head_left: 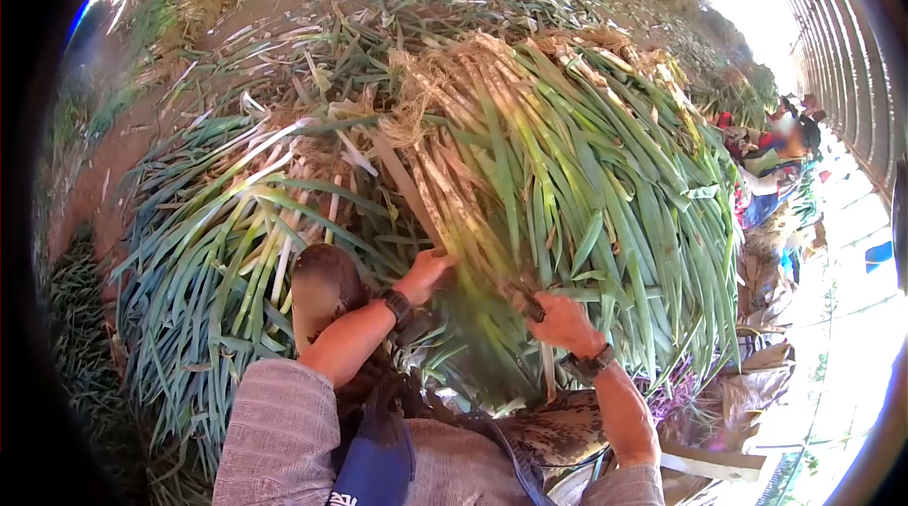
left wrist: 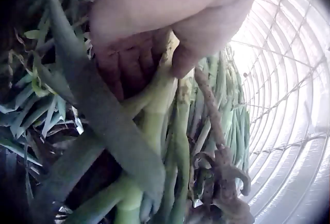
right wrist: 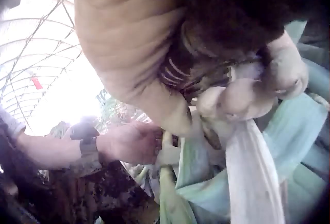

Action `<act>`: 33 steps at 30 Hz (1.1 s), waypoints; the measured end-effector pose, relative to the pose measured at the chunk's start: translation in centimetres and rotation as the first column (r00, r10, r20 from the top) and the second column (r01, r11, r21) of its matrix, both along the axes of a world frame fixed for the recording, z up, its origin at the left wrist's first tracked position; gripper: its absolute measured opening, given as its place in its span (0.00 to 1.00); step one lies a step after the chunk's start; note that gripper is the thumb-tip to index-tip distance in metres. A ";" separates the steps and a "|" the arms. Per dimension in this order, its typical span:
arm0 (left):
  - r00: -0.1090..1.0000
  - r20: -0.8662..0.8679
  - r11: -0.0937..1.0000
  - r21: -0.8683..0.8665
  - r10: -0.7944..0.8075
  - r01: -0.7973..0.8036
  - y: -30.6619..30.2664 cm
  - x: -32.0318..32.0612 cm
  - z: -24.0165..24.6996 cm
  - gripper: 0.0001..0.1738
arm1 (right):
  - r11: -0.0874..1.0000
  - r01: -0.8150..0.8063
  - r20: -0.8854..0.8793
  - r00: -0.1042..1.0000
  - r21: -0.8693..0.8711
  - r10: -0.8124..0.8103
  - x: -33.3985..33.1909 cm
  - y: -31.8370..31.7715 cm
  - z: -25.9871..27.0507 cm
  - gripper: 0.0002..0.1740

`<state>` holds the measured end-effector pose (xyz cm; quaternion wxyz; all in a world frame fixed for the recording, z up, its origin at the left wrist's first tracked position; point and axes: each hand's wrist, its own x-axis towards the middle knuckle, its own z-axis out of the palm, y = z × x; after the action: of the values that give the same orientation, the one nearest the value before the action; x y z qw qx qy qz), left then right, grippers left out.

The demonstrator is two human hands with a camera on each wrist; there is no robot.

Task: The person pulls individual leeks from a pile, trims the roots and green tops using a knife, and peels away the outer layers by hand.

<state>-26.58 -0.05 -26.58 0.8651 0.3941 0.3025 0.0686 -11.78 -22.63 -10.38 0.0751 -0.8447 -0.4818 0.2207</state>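
The left hand (head_left: 427, 276) curls round a bundle of long, slim, leek-like stalks with pale yellow-green stems (head_left: 463, 213), its thumb pressing from one side and its fingers (left wrist: 131, 64) folded behind, so that the stems pass between them. The bundle lies aslant, running from beyond the left fingers down toward the right hand (head_left: 567, 324), with a tangle of tan, hairy roots (head_left: 411, 113) at its far end. A broad, flat, dark green leaf blade (left wrist: 105, 115) crosses just below the left fingers in the left wrist view. The right fingers (right wrist: 247, 100) are bent inward with the thumb near them, gripping leaves, and a whitish, strap-shaped, dry-looking leaf (right wrist: 252, 172) hangs beneath them. A dark brown, withered-looking piece (head_left: 520, 300) shows at the right fingertips, too blurred to name. Beyond and to the right of both sets of fingers spreads a large heap of green leafy stalks with pale stems (head_left: 624, 194); to the left of the left fingers lies a second heap of blue-green leafy stalks (head_left: 203, 251). A black, strapped wristwatch (head_left: 397, 305) sits behind the left fingers, and a dark wristband (head_left: 596, 362) behind the right ones
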 end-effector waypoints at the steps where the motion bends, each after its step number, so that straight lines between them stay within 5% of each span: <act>1: 1.000 -0.018 0.999 0.039 0.010 -0.010 -0.3 -0.1 0.2 0.20 | 0.998 -0.015 0.011 1.000 -0.068 0.016 -0.3 0.2 0.7 0.19; 4: 0.996 0.012 0.984 -0.155 0.089 -0.086 0.0 0.0 0.8 0.24 | 0.995 -0.070 0.011 0.997 -0.077 0.071 -1.0 -1.0 0.2 0.17; 9: 0.994 -0.006 0.973 -0.205 0.110 -0.109 -0.2 0.3 1.4 0.26 | 0.988 -0.084 0.089 0.991 -0.131 0.096 -1.8 -2.9 -0.7 0.18; 27: 0.991 -0.086 0.984 -0.138 0.104 -0.115 0.0 0.0 1.0 0.27 | 0.983 -0.059 0.122 0.989 -0.175 0.081 -3.4 -2.3 -0.7 0.18; 33: 0.995 0.041 0.982 -0.170 0.090 -0.082 -0.2 -0.6 0.4 0.26 | 0.993 -0.075 0.144 0.986 -0.094 0.088 -3.6 1.7 -0.5 0.17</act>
<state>-27.20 -0.20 -26.19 0.8986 0.3045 0.3028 0.0898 -15.40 -20.93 -10.89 -0.0075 -0.8409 -0.5098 0.1814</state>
